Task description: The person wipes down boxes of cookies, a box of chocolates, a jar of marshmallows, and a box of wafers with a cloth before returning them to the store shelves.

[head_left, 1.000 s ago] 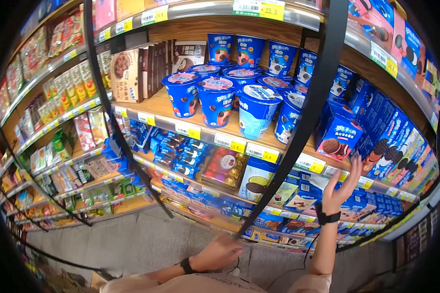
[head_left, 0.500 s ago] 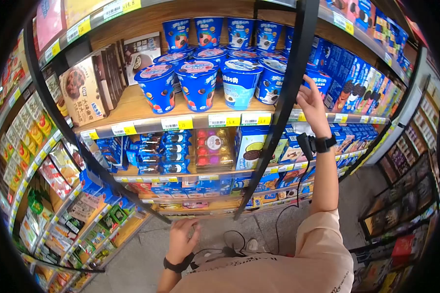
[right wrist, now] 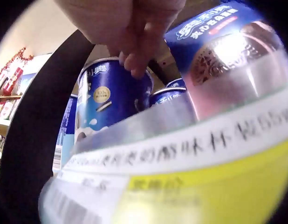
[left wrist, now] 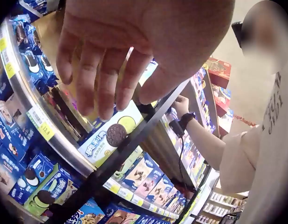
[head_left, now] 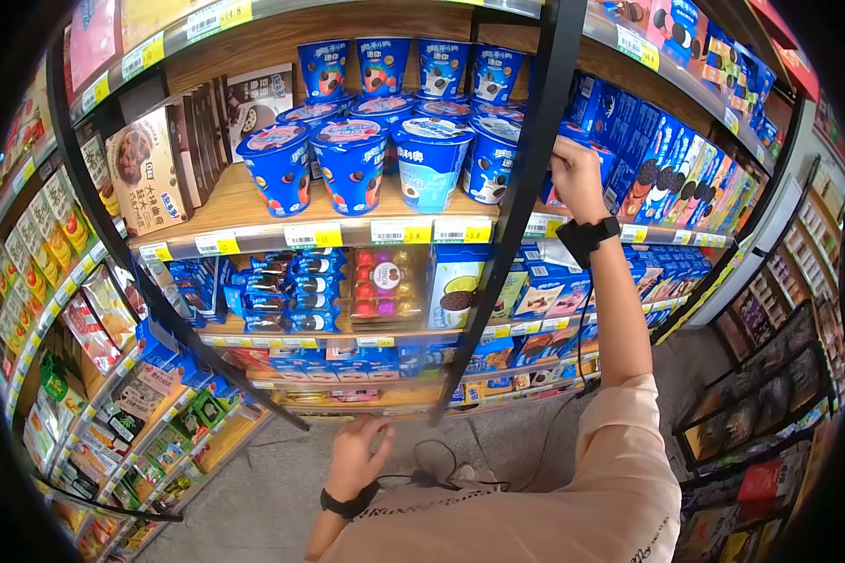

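Where the right hand [head_left: 576, 174] is nearer

While the cup [right wrist: 118, 102] stands roughly upright on its shelf [head_left: 207, 220], long axis near vertical, the right hand's bent fingertips overlap its rim; whether they grip, I cannot tell. The left hand [head_left: 352, 458], fingers loosely extended, holding nothing, hangs well apart.

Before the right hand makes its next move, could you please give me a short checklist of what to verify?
1. Left hand holding nothing: ok, it hangs away from the shelves.
2. Right hand at the shelf, beside the black post: ok.
3. Right fingers firmly on the blue cup: cannot tell; they are by its rim.
4. Fingers clear of the pink-and-blue cookie box: cannot tell; they look close.
5. Front-row cups left of the post upright: ok.
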Demonstrator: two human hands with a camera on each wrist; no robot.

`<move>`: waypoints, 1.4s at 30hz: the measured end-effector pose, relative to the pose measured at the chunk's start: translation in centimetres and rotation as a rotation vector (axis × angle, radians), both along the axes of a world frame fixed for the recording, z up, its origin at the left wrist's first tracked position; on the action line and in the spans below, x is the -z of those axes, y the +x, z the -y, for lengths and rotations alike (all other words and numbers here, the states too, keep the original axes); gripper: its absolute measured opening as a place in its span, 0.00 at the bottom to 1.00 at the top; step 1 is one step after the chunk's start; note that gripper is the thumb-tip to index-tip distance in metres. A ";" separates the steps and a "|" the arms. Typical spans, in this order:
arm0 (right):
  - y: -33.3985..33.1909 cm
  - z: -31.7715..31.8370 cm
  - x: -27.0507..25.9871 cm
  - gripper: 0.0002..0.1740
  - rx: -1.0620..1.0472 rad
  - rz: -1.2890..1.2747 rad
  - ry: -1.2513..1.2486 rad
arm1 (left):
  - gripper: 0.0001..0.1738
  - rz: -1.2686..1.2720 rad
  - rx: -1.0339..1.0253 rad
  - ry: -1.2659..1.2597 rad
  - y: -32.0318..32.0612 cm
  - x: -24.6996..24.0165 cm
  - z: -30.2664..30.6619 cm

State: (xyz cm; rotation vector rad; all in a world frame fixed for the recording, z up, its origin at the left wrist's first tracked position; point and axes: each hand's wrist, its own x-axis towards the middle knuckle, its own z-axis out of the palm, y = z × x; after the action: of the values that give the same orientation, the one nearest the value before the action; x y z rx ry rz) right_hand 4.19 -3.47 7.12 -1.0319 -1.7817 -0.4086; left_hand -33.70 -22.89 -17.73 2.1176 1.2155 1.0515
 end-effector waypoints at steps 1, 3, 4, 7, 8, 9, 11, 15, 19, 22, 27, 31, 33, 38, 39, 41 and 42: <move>0.0 -0.3 0.2 0.20 0.002 0.005 0.066 | 0.13 -0.002 -0.001 0.001 0.4 0.1 0.1; 0.0 -0.9 0.9 0.20 0.008 0.011 0.196 | 0.13 0.025 0.013 -0.032 0.9 0.5 0.3; -0.1 -0.9 0.9 0.20 0.019 0.037 0.221 | 0.13 0.038 0.020 -0.049 1.2 0.7 0.4; -0.2 -0.6 0.4 0.20 0.056 0.124 0.285 | 0.12 0.001 0.007 -0.023 1.5 1.3 0.7; 0.0 -0.7 0.2 0.19 0.070 0.157 0.295 | 0.12 -0.011 -0.003 -0.028 1.5 1.5 0.7; 0.2 -0.9 0.2 0.19 0.084 0.190 0.306 | 0.12 -0.023 -0.013 -0.032 1.5 1.7 0.7; 1.2 -1.6 0.2 0.18 0.079 0.157 0.282 | 0.12 -0.041 -0.026 -0.033 1.5 1.7 0.8; 1.6 -1.0 -0.1 0.17 0.074 0.112 0.186 | 0.12 -0.064 -0.022 -0.028 1.4 1.9 0.9; 1.6 -0.7 0.5 0.16 0.085 0.168 0.205 | 0.12 -0.084 -0.006 -0.027 1.3 1.8 1.0; 1.2 0.1 0.8 0.15 0.069 0.084 0.232 | 0.12 -0.088 -0.007 -0.028 1.2 1.5 1.2; -0.2 7.1 3.1 0.12 0.175 -0.301 0.308 | 0.13 -0.077 0.001 -0.066 0.6 2.7 1.2; -2.4 15.7 13.2 0.09 0.308 -0.457 0.286 | 0.14 -0.098 0.110 -0.145 0.4 3.1 0.7; -3.1 19.8 19.4 0.10 0.337 -0.625 -0.073 | 0.13 -0.137 0.176 -0.172 0.6 3.2 0.3; -2.4 30.8 30.5 0.12 0.598 -0.881 -0.498 | 0.13 -0.205 0.423 -0.187 2.2 3.6 -1.4; -2.1 32.9 30.6 0.12 0.661 -0.896 -0.475 | 0.14 -0.219 0.496 -0.201 2.8 3.9 -1.8; -1.6 36.6 28.1 0.09 0.850 -0.903 -0.382 | 0.13 -0.258 0.634 -0.186 4.5 4.6 -2.3; -1.2 38.1 28.0 0.08 0.940 -0.927 -0.319 | 0.14 -0.325 0.697 -0.188 5.8 4.7 -2.6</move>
State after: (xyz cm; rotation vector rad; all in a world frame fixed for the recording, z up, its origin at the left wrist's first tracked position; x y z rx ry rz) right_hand 3.01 -41.55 -20.88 -1.8741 -0.4673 -0.1323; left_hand -27.87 -20.32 -22.38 2.3379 0.5695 0.2847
